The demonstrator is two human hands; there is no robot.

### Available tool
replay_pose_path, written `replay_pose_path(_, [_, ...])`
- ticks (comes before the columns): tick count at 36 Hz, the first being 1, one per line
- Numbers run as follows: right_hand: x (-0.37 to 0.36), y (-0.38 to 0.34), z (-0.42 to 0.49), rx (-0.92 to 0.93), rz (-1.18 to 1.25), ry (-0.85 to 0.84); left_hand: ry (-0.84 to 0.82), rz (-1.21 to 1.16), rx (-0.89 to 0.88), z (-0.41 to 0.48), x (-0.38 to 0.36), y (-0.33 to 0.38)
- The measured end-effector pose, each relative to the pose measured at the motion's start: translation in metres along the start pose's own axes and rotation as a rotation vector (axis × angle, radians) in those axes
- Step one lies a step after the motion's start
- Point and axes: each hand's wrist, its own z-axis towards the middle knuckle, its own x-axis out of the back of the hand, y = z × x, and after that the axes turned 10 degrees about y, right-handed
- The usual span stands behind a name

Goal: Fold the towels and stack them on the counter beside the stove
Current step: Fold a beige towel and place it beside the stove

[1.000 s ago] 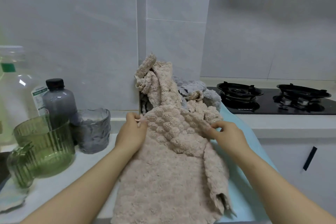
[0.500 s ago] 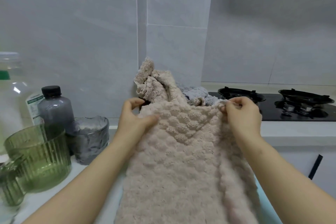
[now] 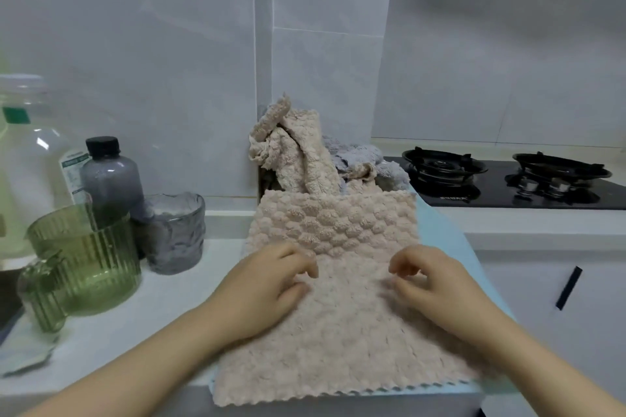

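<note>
white counter [image 3: 189, 308], grey tiled wall [image 3: 152, 61], black stove [image 3: 501, 195]

Only the person's two forearms and hands show. The left forearm [image 3: 142, 362] and the right forearm [image 3: 542, 359] are bare along all of their visible length, down to the picture's lower edge; whatever is worn higher up lies outside the view. Both are slim and smooth. The left hand [image 3: 267, 284] and the right hand [image 3: 437, 284] are bare too, wrists and fingers uncovered. The fingernails are too blurred to describe.
</note>
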Motion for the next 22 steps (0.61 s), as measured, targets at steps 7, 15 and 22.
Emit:
replay_pose_path(7, [0.002, 0.01, -0.031, -0.117, 0.192, -0.128, -0.131, -0.091, 0.023, -0.03, 0.011, 0.002])
replay_pose_path(15, [0.006, 0.009, -0.045, 0.096, 0.007, -0.356, -0.335, -0.222, 0.123, -0.05, 0.031, 0.006])
replay_pose_path(22, [0.005, 0.007, -0.051, 0.137, -0.069, -0.339, -0.431, 0.054, -0.018, -0.06, 0.032, 0.019])
